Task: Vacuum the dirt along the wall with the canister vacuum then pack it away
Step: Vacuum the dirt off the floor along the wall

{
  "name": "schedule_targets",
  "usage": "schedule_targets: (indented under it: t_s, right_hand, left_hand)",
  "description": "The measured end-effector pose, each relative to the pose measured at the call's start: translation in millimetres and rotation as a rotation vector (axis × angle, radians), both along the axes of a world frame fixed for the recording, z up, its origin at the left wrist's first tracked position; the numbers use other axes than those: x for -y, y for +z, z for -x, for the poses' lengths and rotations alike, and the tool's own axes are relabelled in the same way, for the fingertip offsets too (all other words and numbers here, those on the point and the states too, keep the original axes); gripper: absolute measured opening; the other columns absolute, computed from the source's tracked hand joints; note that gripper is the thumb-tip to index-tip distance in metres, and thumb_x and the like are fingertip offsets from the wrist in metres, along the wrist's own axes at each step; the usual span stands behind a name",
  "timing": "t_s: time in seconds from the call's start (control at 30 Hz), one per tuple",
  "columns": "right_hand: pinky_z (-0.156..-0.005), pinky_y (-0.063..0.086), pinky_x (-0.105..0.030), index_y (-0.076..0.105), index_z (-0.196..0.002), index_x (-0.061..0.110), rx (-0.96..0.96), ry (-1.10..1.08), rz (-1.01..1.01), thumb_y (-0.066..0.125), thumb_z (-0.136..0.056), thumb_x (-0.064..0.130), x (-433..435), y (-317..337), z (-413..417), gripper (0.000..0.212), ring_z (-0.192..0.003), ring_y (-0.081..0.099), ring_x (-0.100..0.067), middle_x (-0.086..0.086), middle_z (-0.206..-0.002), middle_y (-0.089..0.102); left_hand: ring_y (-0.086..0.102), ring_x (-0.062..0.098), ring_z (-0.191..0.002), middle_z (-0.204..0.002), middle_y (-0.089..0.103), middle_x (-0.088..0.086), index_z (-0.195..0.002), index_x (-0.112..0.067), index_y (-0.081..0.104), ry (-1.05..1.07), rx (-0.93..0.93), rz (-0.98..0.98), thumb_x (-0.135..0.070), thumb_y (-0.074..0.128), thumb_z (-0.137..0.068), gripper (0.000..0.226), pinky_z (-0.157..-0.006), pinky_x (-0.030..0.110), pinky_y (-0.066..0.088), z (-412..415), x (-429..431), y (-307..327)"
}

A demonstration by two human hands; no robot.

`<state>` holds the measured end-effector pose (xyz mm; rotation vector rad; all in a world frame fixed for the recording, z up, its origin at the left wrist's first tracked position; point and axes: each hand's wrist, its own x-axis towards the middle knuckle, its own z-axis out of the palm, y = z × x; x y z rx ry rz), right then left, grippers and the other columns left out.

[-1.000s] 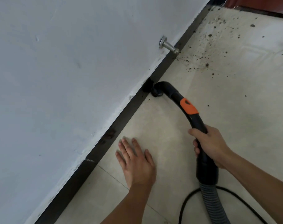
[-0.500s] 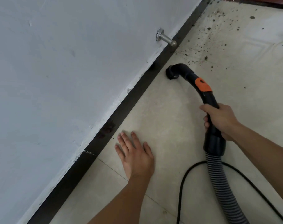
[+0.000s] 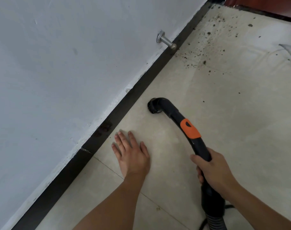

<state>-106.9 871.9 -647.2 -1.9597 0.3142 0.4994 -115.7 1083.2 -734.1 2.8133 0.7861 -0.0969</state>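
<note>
Vacuum wand (image 3: 173, 112): black curved tube, orange slider (image 3: 190, 128) on its upper side, round brush nozzle (image 3: 154, 106) at the tip. The nozzle sits mouth-down on the floor tile (image 3: 224, 130), just beside the black skirting (image 3: 125, 105) but apart from it. A ribbed hose (image 3: 215, 224) runs off the bottom edge. The canister is not in view.

Right hand (image 3: 212, 170): fingers (image 3: 199, 174) curled round the wand below the orange slider, gripping it firmly. The grip sits at the rear of the tube, well back from the nozzle. Judged: this gives reach and lets the bend keep the mouth flat on the tile.

Left hand (image 3: 131, 155): palm down on the tile, fingers straight and slightly spread, holding nothing. Fingertips (image 3: 131, 136) point toward the skirting and lie near it. Judged: a prop for a low, leaning posture. The nozzle lies ahead and to the right of these fingertips, apart, no contact.

Dirt (image 3: 199, 53): dark specks scattered on the tile farther along the wall (image 3: 66, 63), past the metal door stop (image 3: 166, 41), denser toward the far corner. The nozzle is well short of it. The tile between nozzle and hands looks clean.

Judgement: vacuuming step in hand, 1 large patch left, packing away not begun. The next move calls for running the nozzle forward along the skirting, with care not to knock the door stop
</note>
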Motion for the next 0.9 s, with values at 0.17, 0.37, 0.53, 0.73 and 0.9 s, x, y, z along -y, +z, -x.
schedule_targets:
  t_s: [0.17,0.37,0.53,0.73,0.9]
  right_hand:
    - [-0.044,0.043,-0.032,0.057,-0.083,0.002,0.012,-0.081,-0.021,0.066,-0.089,0.010,6,-2,-19,0.013,-0.040,0.049,-0.022,-0.011,-0.051,0.055]
    - [-0.045,0.044,-0.034,0.056,-0.083,0.001,0.016,-0.094,-0.013,0.065,-0.091,0.011,16,-2,17,0.015,-0.041,0.050,-0.024,-0.012,-0.052,0.056]
    - [-0.049,0.044,-0.036,0.055,-0.083,0.003,-0.021,-0.181,-0.078,0.065,-0.091,0.012,26,-4,23,0.015,-0.042,0.048,-0.024,-0.013,-0.053,0.054]
    - [-0.046,0.044,-0.032,0.056,-0.085,0.004,0.011,-0.030,-0.083,0.065,-0.088,0.012,-2,-5,23,0.012,-0.040,0.048,-0.023,-0.011,-0.052,0.054]
    - [-0.045,0.043,-0.031,0.058,-0.087,0.002,-0.004,0.127,-0.083,0.064,-0.085,0.014,-43,-6,50,0.013,-0.042,0.051,-0.023,-0.009,-0.053,0.056]
  left_hand:
    - [-0.015,0.031,-0.148,-0.160,-0.009,0.018,-0.154,-0.011,0.005,-0.006,-0.003,-0.002,-0.044,0.010,-0.098,0.065,-0.120,0.048,-0.009,1,-1,1]
    - [-0.015,0.032,-0.147,-0.160,-0.009,0.019,-0.154,-0.010,0.004,-0.016,-0.019,0.031,-0.042,0.013,-0.100,0.064,-0.120,0.049,-0.008,1,0,4]
    - [-0.012,0.034,-0.148,-0.160,-0.008,0.020,-0.154,-0.010,0.005,-0.014,0.000,0.005,-0.042,0.014,-0.100,0.063,-0.119,0.050,-0.007,2,0,3]
    - [-0.004,0.031,-0.149,-0.161,0.001,0.018,-0.153,-0.007,0.010,-0.034,0.033,0.032,-0.039,0.019,-0.101,0.063,-0.121,0.048,-0.003,7,-1,3]
    - [0.006,0.027,-0.149,-0.160,0.013,0.014,-0.151,-0.004,0.018,0.119,0.101,0.060,-0.038,0.027,-0.100,0.062,-0.122,0.042,0.001,81,-32,2]
